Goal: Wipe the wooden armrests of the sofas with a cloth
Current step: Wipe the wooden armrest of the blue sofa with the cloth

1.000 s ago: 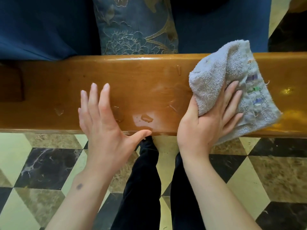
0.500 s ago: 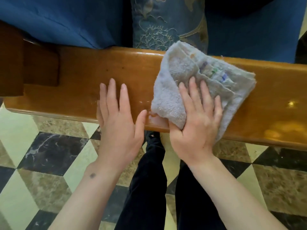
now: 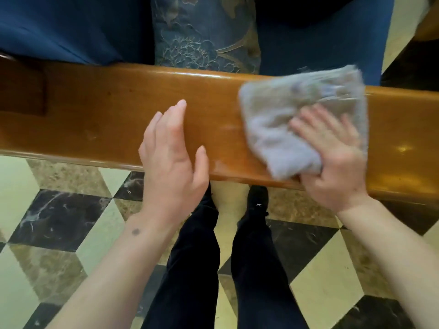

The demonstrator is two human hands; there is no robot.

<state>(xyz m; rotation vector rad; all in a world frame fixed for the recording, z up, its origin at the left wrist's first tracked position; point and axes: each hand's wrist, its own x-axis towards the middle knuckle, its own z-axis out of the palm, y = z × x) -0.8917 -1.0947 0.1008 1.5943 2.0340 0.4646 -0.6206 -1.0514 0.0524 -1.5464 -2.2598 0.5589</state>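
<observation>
A glossy brown wooden armrest (image 3: 99, 115) runs across the view from left to right. A grey terry cloth (image 3: 280, 119), blurred by motion, lies flat on its right half. My right hand (image 3: 332, 160) presses down on the cloth, fingers spread over it and thumb at the armrest's near edge. My left hand (image 3: 171, 157) rests flat on the bare wood just left of the cloth, fingers together, holding nothing. A faint damp streak shows on the wood between the two hands.
Behind the armrest are the sofa's blue cushions (image 3: 59, 27) and a blue patterned pillow (image 3: 204, 36). Below is a tiled floor (image 3: 59, 210) of black, cream and brown marble. My dark trouser legs and shoes (image 3: 257, 200) stand close against the armrest.
My right hand has swept the cloth to the right along the armrest, away from the left hand. The left hand has stayed flat on the wood. The wet marks seen earlier are mostly gone.
</observation>
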